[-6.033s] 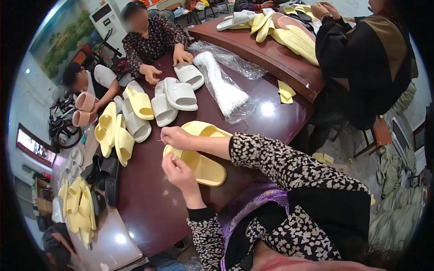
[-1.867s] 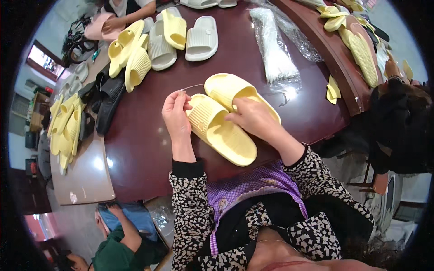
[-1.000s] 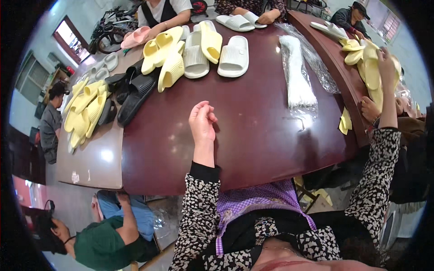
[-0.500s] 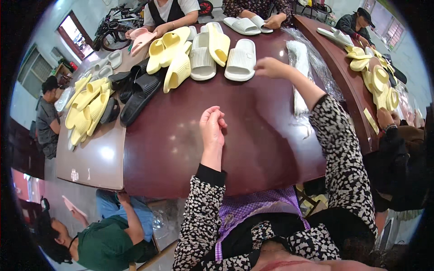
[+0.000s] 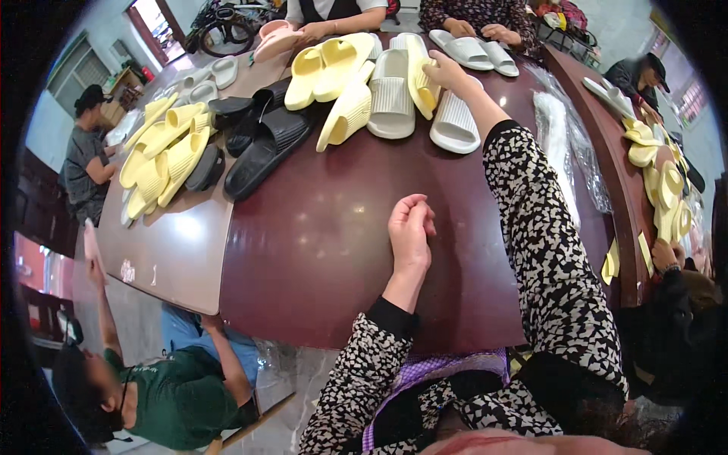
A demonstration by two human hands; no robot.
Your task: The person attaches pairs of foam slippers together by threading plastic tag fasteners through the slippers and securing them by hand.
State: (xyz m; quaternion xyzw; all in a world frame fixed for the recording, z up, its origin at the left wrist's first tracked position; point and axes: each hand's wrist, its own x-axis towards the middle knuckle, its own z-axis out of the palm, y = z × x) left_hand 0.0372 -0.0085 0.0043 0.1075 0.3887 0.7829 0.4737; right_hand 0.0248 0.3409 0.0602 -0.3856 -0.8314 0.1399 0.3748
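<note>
At the far side of the table, my right hand reaches across a light grey slipper and closes its fingers on the edge of a yellow slipper. That yellow slipper leans against another light grey slipper, which lies on its left. My left hand hovers over the near middle of the table with its fingers curled in and nothing seen in them. Left of the grey slippers lie a yellow slipper on its side and a yellow pair.
Black slippers and a pile of yellow slippers lie at the left. Clear plastic with white strips rests at the right. Across the table, people handle a pink slipper and a grey pair. A person in green sits lower left.
My right hand has moved left from beside the right grey slipper to grasp the yellow one. The left hand stays curled above the table. The whole view has shifted somewhat.
</note>
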